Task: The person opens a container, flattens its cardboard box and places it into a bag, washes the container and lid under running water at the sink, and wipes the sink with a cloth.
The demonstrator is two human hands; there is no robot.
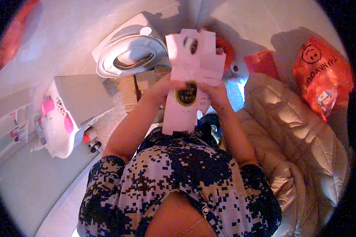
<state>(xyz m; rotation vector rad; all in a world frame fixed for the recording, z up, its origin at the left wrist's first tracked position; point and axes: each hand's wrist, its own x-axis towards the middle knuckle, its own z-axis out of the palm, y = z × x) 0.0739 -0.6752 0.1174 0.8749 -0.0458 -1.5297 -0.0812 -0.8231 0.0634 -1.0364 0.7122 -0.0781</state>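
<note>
While the left hand [162, 89] and right hand [214, 94] clamped opposite sides of the unfolded pink carton [192, 71], held before the patterned shirt [178, 170], even thumb pressure seemed best for keeping its panels flat.

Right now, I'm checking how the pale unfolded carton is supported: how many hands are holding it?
2: the left hand at the left side of the carton, and the right hand at its right side. No other hand shows.
</note>
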